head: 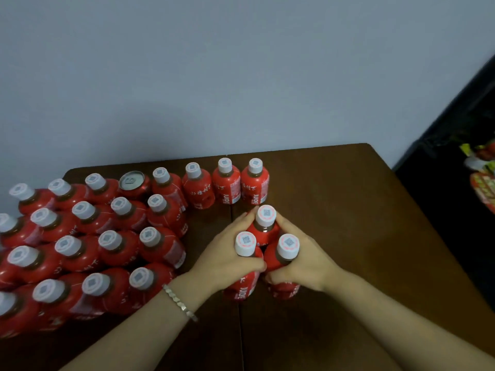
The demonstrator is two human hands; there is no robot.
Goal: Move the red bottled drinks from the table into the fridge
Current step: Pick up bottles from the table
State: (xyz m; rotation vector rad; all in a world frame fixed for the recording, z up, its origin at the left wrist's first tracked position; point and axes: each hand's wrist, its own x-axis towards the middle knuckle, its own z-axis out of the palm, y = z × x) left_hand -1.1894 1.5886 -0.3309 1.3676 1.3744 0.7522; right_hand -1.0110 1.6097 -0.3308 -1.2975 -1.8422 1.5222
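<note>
Three red bottles with white caps stand bunched together in the middle of the brown table [348, 210]: a far one [263, 226], a near-left one [245, 274] and a near-right one [284, 263]. My left hand [225, 253] wraps the cluster from the left, fingers curled round the near-left bottle. My right hand [305, 261] closes round the cluster from the right, on the near-right bottle. Both hands' fingertips reach the far bottle. Several more red bottles [80, 245] stand packed on the table's left half.
A row of red bottles [226, 187] lines the table's back edge by the grey wall, with one red can [132, 183] among them. At the far right, a dark open unit [482, 180] shows colourful packages inside. A silver bracelet [179, 303] is on my left wrist.
</note>
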